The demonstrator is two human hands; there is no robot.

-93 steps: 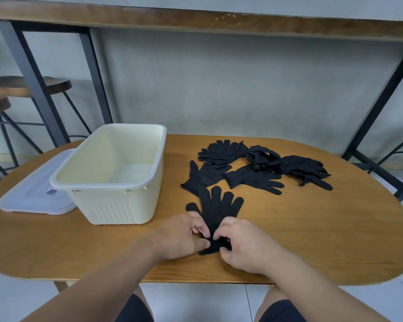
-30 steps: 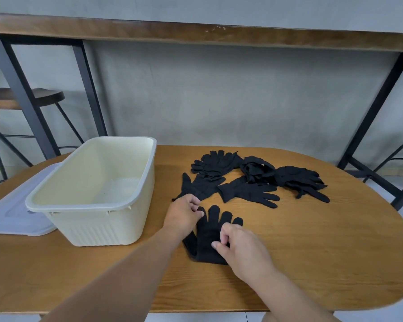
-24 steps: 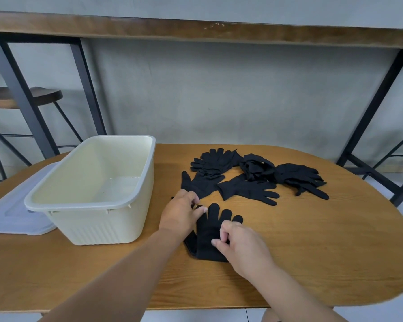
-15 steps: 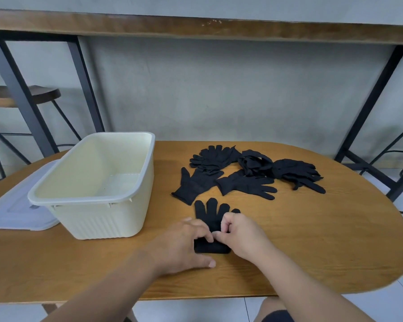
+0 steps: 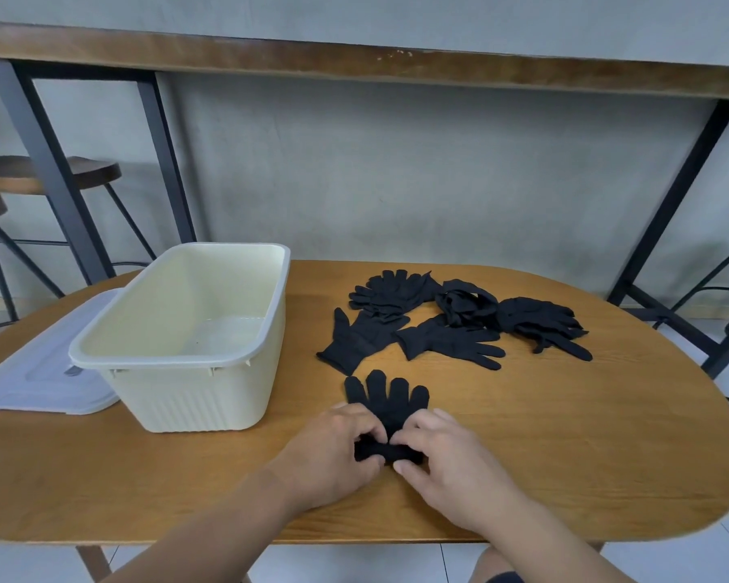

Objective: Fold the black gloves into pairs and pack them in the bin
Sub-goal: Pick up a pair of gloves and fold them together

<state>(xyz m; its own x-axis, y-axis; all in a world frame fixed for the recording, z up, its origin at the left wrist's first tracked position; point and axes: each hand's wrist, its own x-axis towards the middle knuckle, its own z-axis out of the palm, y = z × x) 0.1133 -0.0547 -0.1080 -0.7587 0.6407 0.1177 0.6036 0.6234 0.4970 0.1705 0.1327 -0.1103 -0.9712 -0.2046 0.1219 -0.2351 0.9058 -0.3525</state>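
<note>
Glove pair (image 5: 386,408) cuff pinched between both hands' grips.

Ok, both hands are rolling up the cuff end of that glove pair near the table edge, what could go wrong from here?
1. The left hand and right hand pinch only the cuff of the glove pair; its fingers lie loose, so the two layers may slip apart.
2. The roll may spring open when released.
3. The pile of gloves overlaps, so the next grab could drag extras.
</note>
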